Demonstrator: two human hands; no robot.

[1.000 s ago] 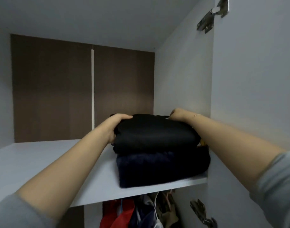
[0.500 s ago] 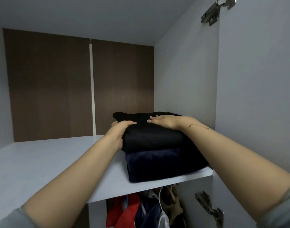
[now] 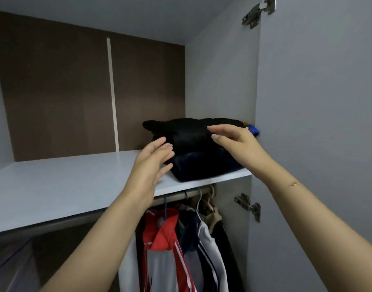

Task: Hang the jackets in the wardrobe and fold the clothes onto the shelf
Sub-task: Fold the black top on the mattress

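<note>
A folded black garment [image 3: 193,131] lies on top of a folded navy garment [image 3: 204,167], the two forming a small stack at the right end of the white shelf [image 3: 64,182], close to its front edge and against the wardrobe's right wall [image 3: 221,81]. A bit of blue and red fabric [image 3: 252,129] peeps out behind the stack at the wall. Both hands hover in front of the stack with loose, spread fingers and nothing in their grip: the left hand [image 3: 151,163] is held palm inward just to the left of the navy garment, its fingertips near the fabric, though contact cannot be told; the right hand [image 3: 235,144] is raised before the black garment, palm turned left, apart from the cloth as far as the view shows. A thin bracelet [image 3: 294,183] sits on the right forearm. Under the shelf runs a hanging rail [image 3: 174,197] with jackets on hangers: a red and white track jacket [image 3: 166,249], a navy and white jacket [image 3: 204,245] beside it, and a tan garment [image 3: 210,216] further right. The back panel [image 3: 54,91] of the upper compartment is dark brown with a pale vertical strip. The open door [image 3: 317,123] stands at the right, carried by two metal hinges, the upper hinge [image 3: 257,12] and the lower hinge [image 3: 248,205]
</note>
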